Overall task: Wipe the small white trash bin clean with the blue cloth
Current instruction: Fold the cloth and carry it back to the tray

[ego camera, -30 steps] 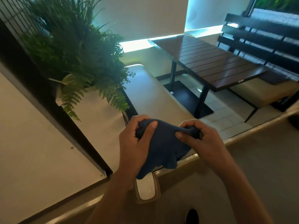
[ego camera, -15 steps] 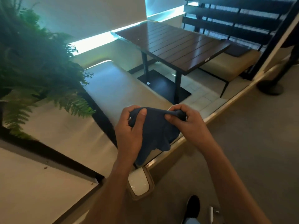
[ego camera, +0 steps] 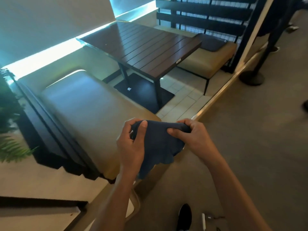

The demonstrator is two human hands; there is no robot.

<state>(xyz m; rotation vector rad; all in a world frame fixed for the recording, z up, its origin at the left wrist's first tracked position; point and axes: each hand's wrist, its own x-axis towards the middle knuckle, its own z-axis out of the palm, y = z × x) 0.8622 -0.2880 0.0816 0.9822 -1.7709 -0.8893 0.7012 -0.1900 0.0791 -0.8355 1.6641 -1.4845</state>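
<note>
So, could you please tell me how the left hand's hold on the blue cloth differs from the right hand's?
The left hand holds the blue cloth with its thumb lying upright across the front; the right hand pinches the top edge, thumb pointing sideways toward the left hand. The left hand sits lower along the cloth's side, the right hand at its upper corner. Both have a grip on the cloth, which hangs down between them.

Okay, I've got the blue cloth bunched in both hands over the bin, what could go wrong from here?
1. The left forearm covers most of the white trash bin, so the first wipe may land partly blind.
2. The blue cloth is bunched between the left hand and right hand; wadded, it may wipe unevenly.
3. Its loose lower edge hangs free and could drag.
</note>
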